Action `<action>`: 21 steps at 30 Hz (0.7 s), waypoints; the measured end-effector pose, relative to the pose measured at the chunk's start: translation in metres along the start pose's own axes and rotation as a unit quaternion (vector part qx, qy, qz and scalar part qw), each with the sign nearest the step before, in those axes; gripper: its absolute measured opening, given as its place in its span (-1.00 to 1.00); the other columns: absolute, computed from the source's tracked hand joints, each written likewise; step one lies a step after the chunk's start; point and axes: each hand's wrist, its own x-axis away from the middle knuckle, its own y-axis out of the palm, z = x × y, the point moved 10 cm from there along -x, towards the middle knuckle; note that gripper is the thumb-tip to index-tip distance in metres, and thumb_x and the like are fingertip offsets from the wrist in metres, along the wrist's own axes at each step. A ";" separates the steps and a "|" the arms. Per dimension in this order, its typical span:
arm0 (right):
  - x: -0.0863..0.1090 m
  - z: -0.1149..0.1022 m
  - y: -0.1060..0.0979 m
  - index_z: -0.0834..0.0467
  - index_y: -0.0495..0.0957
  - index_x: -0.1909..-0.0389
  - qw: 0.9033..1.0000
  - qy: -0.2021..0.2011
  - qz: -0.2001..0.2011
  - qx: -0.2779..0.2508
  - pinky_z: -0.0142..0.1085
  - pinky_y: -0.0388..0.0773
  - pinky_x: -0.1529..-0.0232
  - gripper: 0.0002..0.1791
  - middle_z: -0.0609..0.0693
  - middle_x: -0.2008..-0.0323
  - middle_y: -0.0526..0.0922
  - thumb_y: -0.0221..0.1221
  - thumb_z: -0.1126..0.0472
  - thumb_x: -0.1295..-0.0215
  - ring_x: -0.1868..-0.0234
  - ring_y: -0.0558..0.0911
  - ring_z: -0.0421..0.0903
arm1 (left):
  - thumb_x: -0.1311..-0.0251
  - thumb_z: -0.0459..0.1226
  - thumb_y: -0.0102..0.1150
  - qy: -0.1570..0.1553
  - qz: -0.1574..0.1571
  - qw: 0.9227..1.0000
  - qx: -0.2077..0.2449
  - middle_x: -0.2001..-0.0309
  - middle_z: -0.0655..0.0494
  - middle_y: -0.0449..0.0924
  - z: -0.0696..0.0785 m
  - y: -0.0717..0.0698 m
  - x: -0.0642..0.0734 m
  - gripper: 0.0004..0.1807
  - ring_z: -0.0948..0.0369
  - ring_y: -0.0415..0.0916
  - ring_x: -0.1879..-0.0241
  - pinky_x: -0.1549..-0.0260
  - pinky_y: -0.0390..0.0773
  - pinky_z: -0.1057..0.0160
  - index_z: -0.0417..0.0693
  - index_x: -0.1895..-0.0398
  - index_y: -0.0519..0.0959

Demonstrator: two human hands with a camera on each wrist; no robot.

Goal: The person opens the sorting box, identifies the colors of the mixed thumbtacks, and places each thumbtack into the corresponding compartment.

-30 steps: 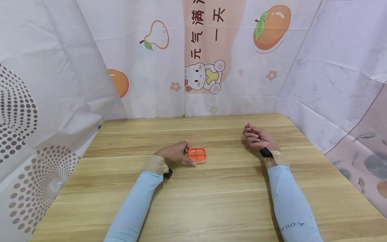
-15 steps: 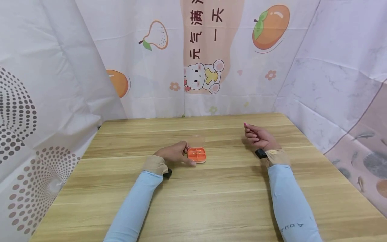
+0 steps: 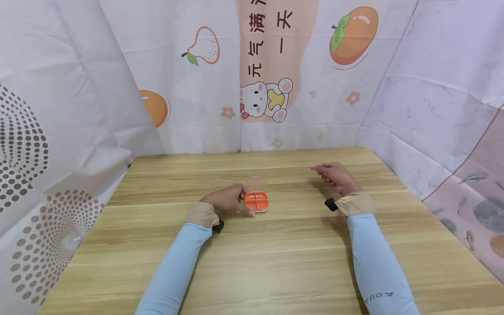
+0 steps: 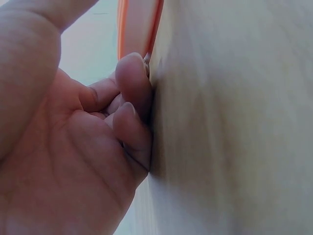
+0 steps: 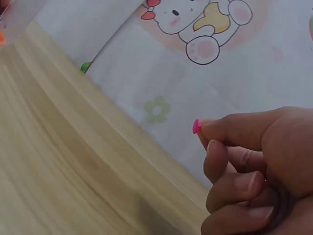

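Observation:
An orange pill box (image 3: 262,205) with several compartments lies on the table, its clear lid (image 3: 257,183) swung up at the back. Tiny things or marks show in its back compartments, too small to tell. My left hand (image 3: 225,199) holds the box from the left, thumb along the front edge and fingers at the back left corner. In the left wrist view the lower fingers curl against the tabletop. Off to the right and above the table, my right hand (image 3: 337,176) pinches a small pink round piece (image 5: 196,126) between thumb and index finger, its other fingers curled.
The wood-grain table (image 3: 252,262) reaches back to a printed curtain (image 3: 204,100). More fabric (image 3: 437,87) hangs along the right side, and a dotted sheet (image 3: 78,109) along the left.
My right hand has turned over and shifted slightly left, still pinching the pink piece. My left hand and the pill box have stayed in place.

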 end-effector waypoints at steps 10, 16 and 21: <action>0.005 -0.012 0.012 0.37 0.49 -0.23 0.997 0.005 -0.022 0.078 -0.30 0.20 0.54 -0.52 -0.09 0.43 0.46 0.08 0.06 -0.57 0.63 0.22 -0.25 | -0.01 0.01 0.57 -0.003 0.001 1.000 0.006 0.10 0.05 0.48 0.000 0.000 0.001 -0.32 0.19 0.36 0.14 0.10 0.41 0.25 -0.10 -0.03 0.39; -0.002 -0.007 0.017 0.39 0.52 -0.18 0.993 -0.015 -0.037 0.110 -0.34 0.19 0.56 -0.50 -0.09 0.44 0.43 0.11 0.02 -0.54 0.64 0.20 -0.26 | -0.03 -0.01 0.57 -0.002 0.002 1.000 0.007 0.10 0.04 0.50 0.002 -0.001 0.003 -0.36 0.19 0.37 0.14 0.10 0.42 0.25 -0.10 0.00 0.40; 0.000 -0.010 0.027 0.38 0.55 -0.15 0.992 -0.014 -0.060 0.111 -0.32 0.17 0.58 -0.52 -0.15 0.59 0.37 0.13 0.02 -0.54 0.67 0.20 -0.23 | -0.02 0.00 0.57 -0.001 0.005 1.000 0.005 0.10 0.07 0.51 -0.001 -0.001 0.001 -0.35 0.20 0.39 0.14 0.10 0.43 0.27 -0.08 0.00 0.40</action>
